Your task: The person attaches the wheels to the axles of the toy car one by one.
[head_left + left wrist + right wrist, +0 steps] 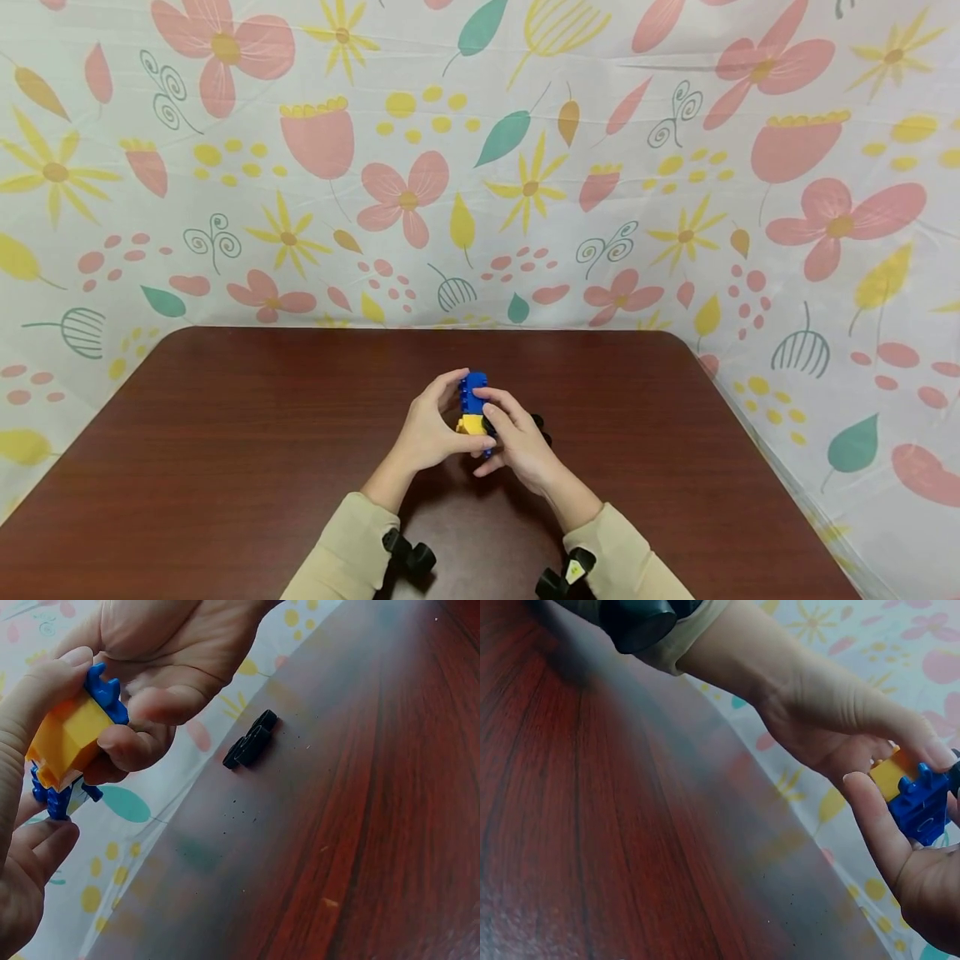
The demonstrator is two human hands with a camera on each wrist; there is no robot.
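Observation:
Between both hands is a small building-block toy (472,393) with blue and yellow parts. My left hand (429,427) holds it from the left, the thumb along the yellow block (71,735) and the fingers at its far end. From the other side my right hand (528,450) grips the toy with curled fingers. Studded blue pieces (924,806) stick out at both ends of the yellow block. A small dark part (955,774) shows at the blue piece beside the fingertips; fingers hide most of it.
Several black wheels (251,741) lie close together on the dark red-brown table (247,433), just beyond the right hand. A floral cloth (480,208) hangs behind the table. Black wrist cameras (408,554) are strapped to both sleeves.

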